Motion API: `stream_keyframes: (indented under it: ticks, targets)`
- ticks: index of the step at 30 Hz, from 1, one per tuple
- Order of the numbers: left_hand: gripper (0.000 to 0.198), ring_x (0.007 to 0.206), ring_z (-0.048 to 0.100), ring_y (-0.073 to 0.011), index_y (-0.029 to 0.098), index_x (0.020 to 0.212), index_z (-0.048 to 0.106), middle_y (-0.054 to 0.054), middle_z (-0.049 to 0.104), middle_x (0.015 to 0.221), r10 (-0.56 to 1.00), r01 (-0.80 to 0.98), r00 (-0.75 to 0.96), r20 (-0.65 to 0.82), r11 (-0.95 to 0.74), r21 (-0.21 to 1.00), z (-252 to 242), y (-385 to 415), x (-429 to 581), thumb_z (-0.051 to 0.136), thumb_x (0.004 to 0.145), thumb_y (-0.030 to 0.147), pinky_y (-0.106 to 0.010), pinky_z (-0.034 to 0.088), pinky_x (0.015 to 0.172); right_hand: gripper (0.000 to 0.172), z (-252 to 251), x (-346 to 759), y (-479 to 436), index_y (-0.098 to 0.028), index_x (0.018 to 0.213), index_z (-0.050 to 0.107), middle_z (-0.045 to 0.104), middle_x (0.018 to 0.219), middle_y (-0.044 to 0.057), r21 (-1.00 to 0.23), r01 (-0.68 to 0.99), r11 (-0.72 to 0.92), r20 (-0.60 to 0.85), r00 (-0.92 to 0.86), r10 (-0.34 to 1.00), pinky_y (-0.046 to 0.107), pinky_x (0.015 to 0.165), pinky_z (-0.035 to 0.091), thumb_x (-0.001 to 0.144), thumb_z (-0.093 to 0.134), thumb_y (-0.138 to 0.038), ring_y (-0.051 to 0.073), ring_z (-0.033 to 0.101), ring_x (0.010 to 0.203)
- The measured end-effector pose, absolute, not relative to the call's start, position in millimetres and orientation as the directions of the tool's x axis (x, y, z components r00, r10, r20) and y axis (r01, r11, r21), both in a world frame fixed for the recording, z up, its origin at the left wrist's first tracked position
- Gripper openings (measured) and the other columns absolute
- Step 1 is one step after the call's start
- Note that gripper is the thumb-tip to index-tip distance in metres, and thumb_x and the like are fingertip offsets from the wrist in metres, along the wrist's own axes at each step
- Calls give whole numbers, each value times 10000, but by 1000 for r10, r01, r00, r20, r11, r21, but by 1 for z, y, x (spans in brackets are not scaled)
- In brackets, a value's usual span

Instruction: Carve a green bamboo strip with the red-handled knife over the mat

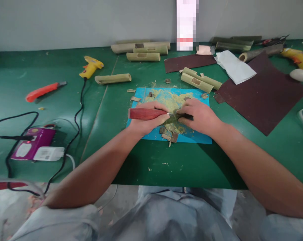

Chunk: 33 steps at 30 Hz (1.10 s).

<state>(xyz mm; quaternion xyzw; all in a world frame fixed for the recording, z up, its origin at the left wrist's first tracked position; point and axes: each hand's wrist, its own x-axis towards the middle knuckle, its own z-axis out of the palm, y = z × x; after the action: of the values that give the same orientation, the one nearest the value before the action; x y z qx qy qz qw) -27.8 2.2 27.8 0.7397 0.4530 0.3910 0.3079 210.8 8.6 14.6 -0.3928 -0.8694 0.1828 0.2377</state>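
My left hand [147, 122] is closed around a carving tool with a thick red wooden handle [145, 114]. The tool lies almost level, its metal end pointing right; most of the blade is hidden. Opposite it, my right hand [200, 113] grips a dark green bamboo piece [176, 117], largely covered by the fingers. Where the two hands meet, the metal end is at the bamboo. Below them is a blue sheet [201, 138] strewn with yellowish shavings [170, 97] and small bamboo chips [166, 136].
Cut bamboo tubes [196, 82] lie behind the sheet, with more [143, 56] along the wall. Brown sandpaper [263, 100] and a white paper [234, 67] are right. Left are a yellow glue gun [91, 67], an orange-red cutter [43, 92] and a purple power strip [44, 137] with cords.
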Motion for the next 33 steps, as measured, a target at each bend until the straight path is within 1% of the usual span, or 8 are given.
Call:
stream_keyframes:
  ticks: [3, 9, 13, 25, 33]
  targets:
    - [116, 777, 724, -200, 224, 841, 778, -27, 779, 851, 903, 404, 293, 314, -414, 816, 28, 2, -28, 751, 780, 319, -333, 613, 751, 163, 15, 210, 9, -231, 1014, 775, 677, 968, 76, -502, 596, 627, 267, -583, 768, 424, 889, 462, 912, 658, -279, 268, 593, 1028]
    - [113, 788, 726, -206, 237, 845, 775, -18, 782, 863, 905, 425, 293, 308, -412, 806, 27, 2, -28, 744, 795, 334, -339, 616, 760, 155, 15, 210, 9, -244, 1005, 768, 674, 963, 68, -497, 606, 621, 255, -582, 772, 415, 889, 450, 913, 648, -279, 262, 594, 1021]
    - [104, 782, 725, -198, 242, 839, 777, -21, 777, 854, 900, 399, 305, 313, -419, 816, 26, 2, -27, 743, 800, 332, -338, 619, 770, 158, 15, 211, 9, -250, 1009, 768, 682, 973, 69, -500, 600, 625, 261, -584, 769, 424, 895, 449, 915, 647, -287, 269, 594, 1037]
    - [135, 805, 723, -219, 237, 843, 763, -30, 762, 845, 900, 368, 299, 316, -414, 832, 25, 7, -29, 714, 824, 361, -386, 627, 807, 186, 14, 211, 9, -225, 1030, 779, 676, 973, 83, -488, 606, 628, 268, -580, 769, 418, 889, 469, 909, 650, -284, 272, 598, 1034]
    - [127, 831, 719, -224, 232, 841, 770, -30, 776, 880, 909, 359, 319, 268, -378, 854, 27, 6, -29, 737, 799, 347, -384, 607, 820, 188, 13, 211, 10, -228, 1031, 780, 683, 973, 80, -495, 599, 630, 267, -585, 766, 418, 902, 468, 918, 640, -282, 265, 596, 1031]
